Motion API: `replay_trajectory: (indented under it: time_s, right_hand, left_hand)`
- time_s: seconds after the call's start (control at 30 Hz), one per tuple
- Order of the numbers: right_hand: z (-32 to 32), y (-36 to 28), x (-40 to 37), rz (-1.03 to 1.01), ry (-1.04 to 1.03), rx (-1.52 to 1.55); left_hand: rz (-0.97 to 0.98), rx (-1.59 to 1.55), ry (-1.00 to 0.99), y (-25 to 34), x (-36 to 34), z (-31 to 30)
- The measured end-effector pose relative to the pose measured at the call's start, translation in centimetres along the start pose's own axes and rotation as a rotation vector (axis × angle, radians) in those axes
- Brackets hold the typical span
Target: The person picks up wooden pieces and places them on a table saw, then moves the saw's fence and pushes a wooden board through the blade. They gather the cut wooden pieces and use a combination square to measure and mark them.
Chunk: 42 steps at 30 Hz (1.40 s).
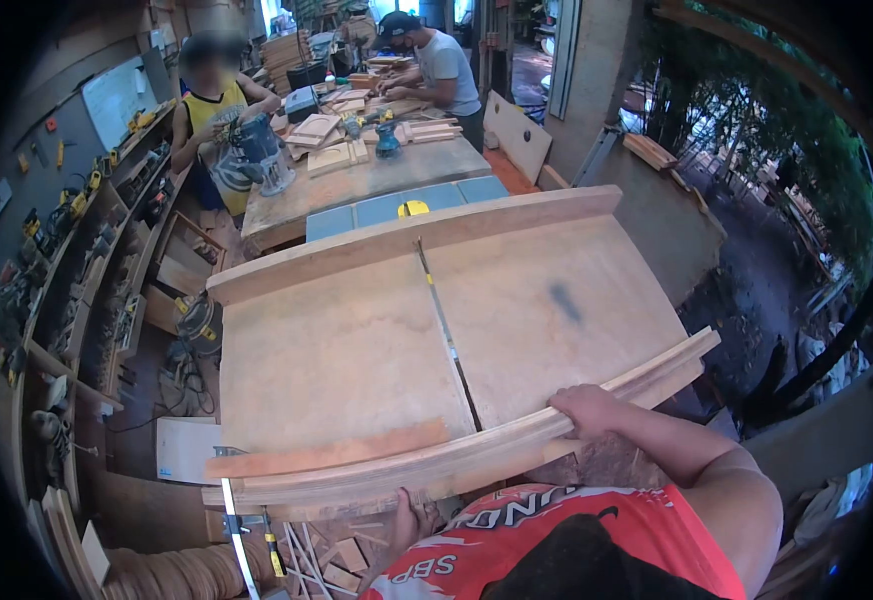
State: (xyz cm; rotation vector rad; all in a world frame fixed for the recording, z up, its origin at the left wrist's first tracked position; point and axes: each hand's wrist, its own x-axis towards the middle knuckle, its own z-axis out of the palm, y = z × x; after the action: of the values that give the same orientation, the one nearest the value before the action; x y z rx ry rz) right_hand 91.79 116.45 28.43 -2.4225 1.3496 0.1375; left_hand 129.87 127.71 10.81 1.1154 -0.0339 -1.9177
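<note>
A wide plywood crosscut sled [337, 350] lies in front of me, a slot running through its middle from the far fence [517, 215] toward me. My right hand [585, 410] is closed over the near fence [357, 470], fingers curled across its top edge right of the slot. Below that fence, left of the slot, my left hand [415, 518] has its thumb raised at the near face and its fingers apart from the thumb. A flat wood strip [327, 447] lies along the inner side of the near fence, at the left.
Behind the sled is a workbench [407, 165] with wood pieces and a blue router [388, 140]. One person [219, 120] handles a power tool; another person [442, 75] bends over the bench. Tool shelves [87, 270] line the left; a clamp [273, 545] and offcuts [342, 560] are below.
</note>
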Motion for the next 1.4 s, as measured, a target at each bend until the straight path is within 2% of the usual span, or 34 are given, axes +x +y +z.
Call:
replay_trajectory:
  time_s: [0.07, 0.17, 0.27, 0.4, 0.47, 0.53, 0.6, 0.63, 0.73, 0.9, 0.97, 1.0, 1.07, 1.1, 1.17, 1.2, 1.23, 1.27, 1.33, 1.37, 1.4]
  right_hand:
    - [0.4, 0.1, -0.1, 0.008, 0.006, -0.020]
    - [0.7, 0.0, -0.4, -0.017, 0.048, -0.024]
    - [1.1, 0.8, -0.3, -0.055, 0.046, -0.046]
    - [0.6, -0.3, -1.4, -0.053, -0.066, -0.026]
    - [1.2, -1.2, -3.5, -0.021, -0.104, -0.039]
    - [3.1, -1.7, -4.9, -0.074, -0.081, -0.050]
    - [5.8, -2.5, -7.0, -0.079, -0.047, -0.023]
    - [7.5, -2.4, -7.5, -0.103, -0.020, -0.022]
    - [11.6, -1.6, -8.7, -0.121, 0.047, -0.043]
    - [11.2, -1.5, -9.0, -0.134, 0.000, -0.082]
    - [10.9, -0.7, -8.1, -0.171, -0.221, -0.108]
    - [9.8, -0.3, -7.2, -0.161, -0.208, -0.125]
    - [6.8, 0.6, -4.7, -0.096, -0.211, 0.223]
    - [4.7, 1.7, -1.9, -0.128, -0.124, 0.106]
    - [1.7, 5.4, 5.5, -0.131, 0.143, -0.004]
    - [-0.8, 6.1, 8.6, -0.147, 0.387, -0.061]
    - [-4.7, 5.6, 11.6, -0.090, 0.464, -0.113]
    - [-7.4, 6.8, 15.7, -0.195, 0.612, -0.143]
    - [-12.0, 6.8, 21.4, -0.069, 0.633, -0.218]
    - [-12.3, 7.0, 23.2, -0.080, 0.624, -0.215]
    - [-12.6, 7.3, 24.8, -0.009, 0.512, -0.177]
  left_hand:
    - [-0.005, -0.020, -0.001, 0.4, -1.6, 1.7]
    - [0.041, -0.028, -0.092, -1.0, 0.5, -0.5]
    - [0.056, 0.000, -0.048, -0.9, 0.3, -0.6]
    - [0.145, 0.001, -0.024, -2.3, -1.7, -1.3]
    - [0.072, -0.026, -0.065, -4.1, -2.8, -2.3]
    - [0.073, -0.047, 0.032, -5.8, -3.4, -3.2]
    - [0.122, -0.026, 0.004, -8.5, -3.1, -6.1]
    - [0.126, -0.010, 0.099, -9.6, -2.8, -6.7]
    - [0.142, -0.095, 0.020, -12.9, -1.0, -11.0]
    - [0.143, -0.145, 0.078, -16.4, 0.2, -13.0]
    - [0.143, -0.166, 0.081, -17.2, 1.1, -13.7]
    - [0.138, -0.183, 0.086, -17.6, 1.5, -14.1]
    - [0.128, -0.206, 0.085, -18.2, 2.2, -14.8]
    - [0.122, -0.211, 0.087, -18.4, 2.7, -15.0]
    - [0.108, -0.227, 0.081, -18.7, 3.3, -15.3]
    - [0.100, -0.231, 0.083, -18.7, 3.6, -15.4]
    - [0.097, -0.238, 0.082, -18.7, 3.9, -15.6]
    - [0.096, -0.244, 0.081, -18.7, 4.0, -15.8]
    - [0.101, -0.258, 0.088, -19.4, 4.2, -16.1]
    - [0.105, -0.264, 0.090, -19.6, 4.4, -16.3]
    - [0.105, -0.268, 0.093, -19.8, 4.5, -16.5]
